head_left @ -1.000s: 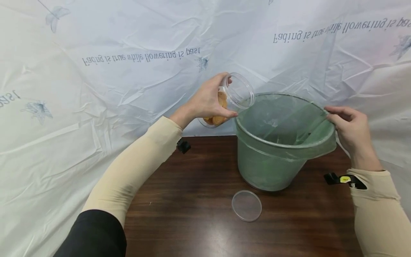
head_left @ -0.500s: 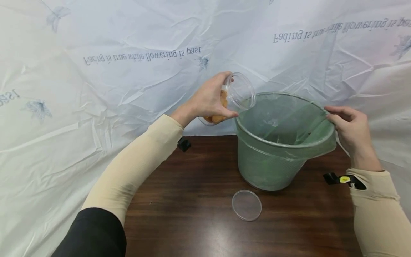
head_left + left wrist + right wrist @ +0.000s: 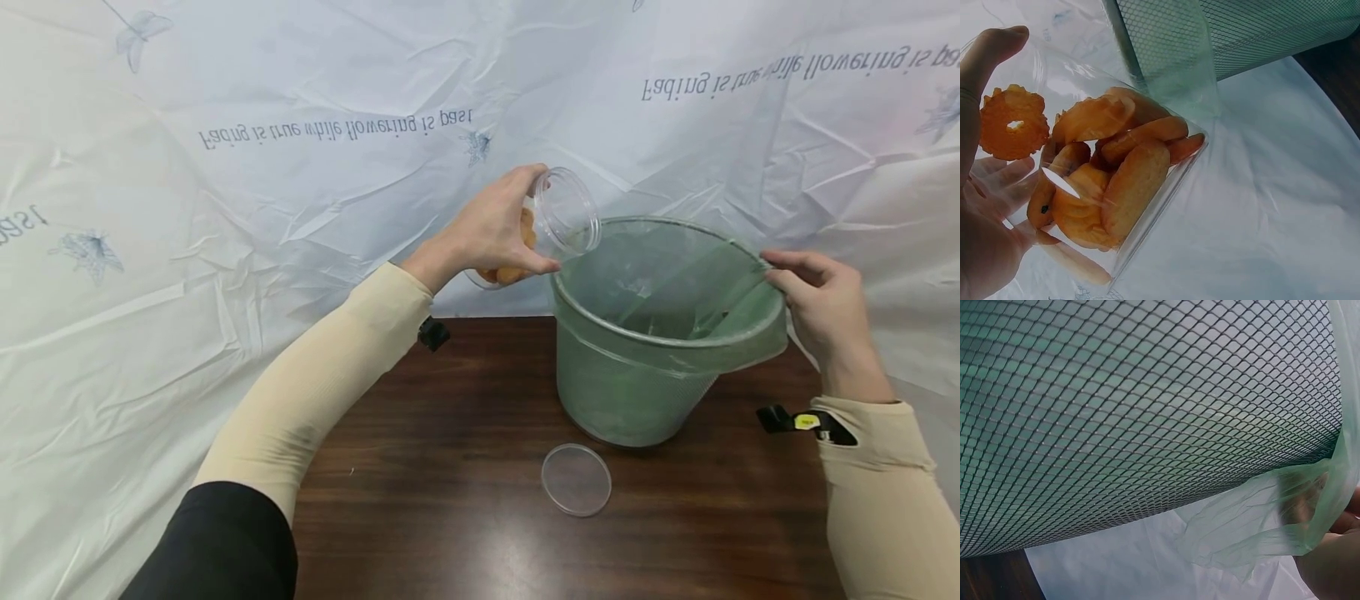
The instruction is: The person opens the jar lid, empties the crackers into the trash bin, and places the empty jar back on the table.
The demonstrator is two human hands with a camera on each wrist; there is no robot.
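Observation:
My left hand grips a clear plastic jar that lies tilted, its open mouth turned toward the bin's rim. Orange dried fruit pieces lie piled at the jar's low end, and my fingers curl round the jar. A mesh waste bin lined with a green bag stands on the dark wooden table. My right hand pinches the bag's edge at the bin's right rim. In the right wrist view the mesh bin fills the frame, with the green bag bunched by my fingers.
A clear round lid lies flat on the table in front of the bin. A crumpled white printed sheet covers the wall behind and drapes down on the left. Small black clips sit at my wrists.
The left hand has lifted the jar a little and tipped its mouth slightly further over the bin's rim. The right hand keeps its hold on the bag.

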